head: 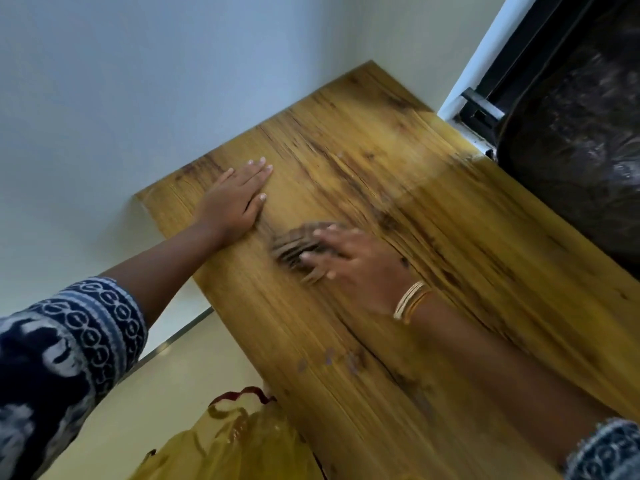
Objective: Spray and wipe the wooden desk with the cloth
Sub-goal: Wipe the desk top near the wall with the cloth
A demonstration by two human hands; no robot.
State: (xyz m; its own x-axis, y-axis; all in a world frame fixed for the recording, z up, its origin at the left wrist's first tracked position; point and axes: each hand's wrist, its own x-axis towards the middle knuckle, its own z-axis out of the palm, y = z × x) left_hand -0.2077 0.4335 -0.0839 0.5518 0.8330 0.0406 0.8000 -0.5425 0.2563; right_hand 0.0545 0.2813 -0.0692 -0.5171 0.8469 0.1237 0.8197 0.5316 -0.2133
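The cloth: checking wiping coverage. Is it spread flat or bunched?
Bunched: the cloth shows as a small ridged, motion-blurred lump under the right hand.

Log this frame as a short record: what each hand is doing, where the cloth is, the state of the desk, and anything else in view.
left hand: flat on the desk, fingers straight, holding nothing
right hand: fingers spread over the cloth, blurred by motion
cloth: brown, on the desk under the right hand's fingers
desk: wooden, a few pale spots near the front edge
spray bottle: not in view
other: bangles on the right wrist; yellow fabric below the desk edge
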